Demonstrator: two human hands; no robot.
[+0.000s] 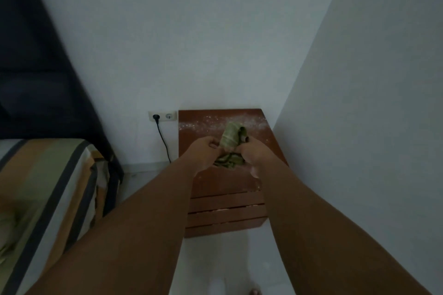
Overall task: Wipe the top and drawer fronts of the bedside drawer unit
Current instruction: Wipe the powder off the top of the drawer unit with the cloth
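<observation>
- unit – a red-brown wooden bedside piece in the corner, back edge at the rear wall, right side just beside the side wall.
- its top runs lengthwise away from the person toward the rear wall; the drawer fronts face the person, stacked as three horizontal bands with dark gaps between them.
- white dust speckles the back strip of the top; a few pale specks lie near the front right edge.
- cloth – green, striped and bunched, held over the middle of the top; its long axis points at the rear wall, one rolled end rising past the fingers, the other hanging between the wrists. whether it touches the wood cannot be told.
- left hand pinches the cloth's left side with curled fingers.
- right hand is curled round the cloth's right side, gripping it.
- a socket with a black cable sits left of the unit; a striped bed lies further left.
</observation>
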